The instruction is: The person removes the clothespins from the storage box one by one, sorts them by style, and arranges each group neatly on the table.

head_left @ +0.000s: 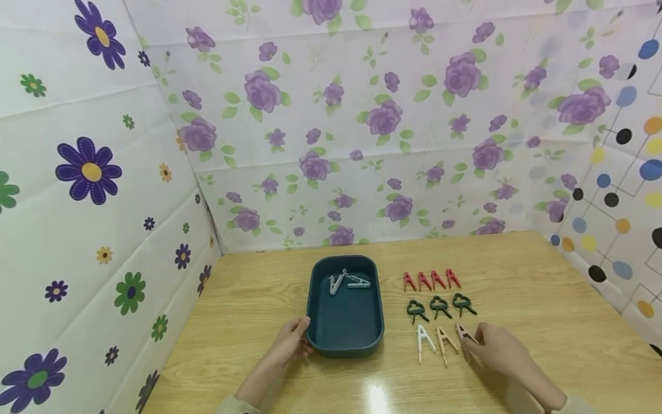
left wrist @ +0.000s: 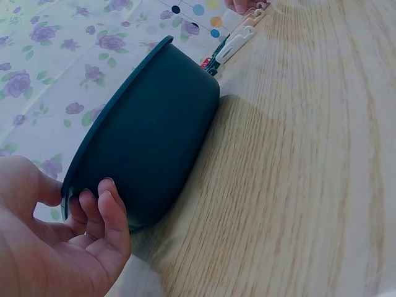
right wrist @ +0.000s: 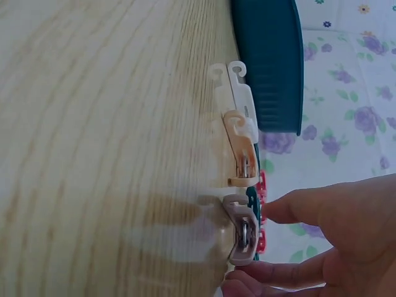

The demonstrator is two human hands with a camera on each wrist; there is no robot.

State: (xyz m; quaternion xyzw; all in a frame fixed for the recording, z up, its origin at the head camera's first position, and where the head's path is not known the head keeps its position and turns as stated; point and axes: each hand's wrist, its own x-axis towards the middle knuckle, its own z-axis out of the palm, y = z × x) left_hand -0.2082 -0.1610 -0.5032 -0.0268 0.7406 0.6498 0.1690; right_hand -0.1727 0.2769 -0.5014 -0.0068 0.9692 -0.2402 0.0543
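My left hand [head_left: 291, 340] grips the near left rim of a dark teal plastic tub [head_left: 345, 329], thumb over the edge and fingers curled against the outer wall. Inside the tub, toward its far end, lie grey clothespins [head_left: 359, 282]. At the right, my right hand [head_left: 497, 347] pinches a pinkish-grey clothespin [right wrist: 241, 230], its thumb at one side and fingertips at the other; the pin is low over the table. Left of it in the same row lie a peach clothespin [head_left: 445, 341] and a white clothespin [head_left: 424, 340].
Behind that row lie three dark green cloud-shaped clips [head_left: 439, 307], and farther back several red clothespins [head_left: 431, 280]. All are right of the tub on a wood-grain table [head_left: 258, 276]. Flower-patterned sheets [head_left: 385, 115] hang along the back and left; a dotted one hangs at right.
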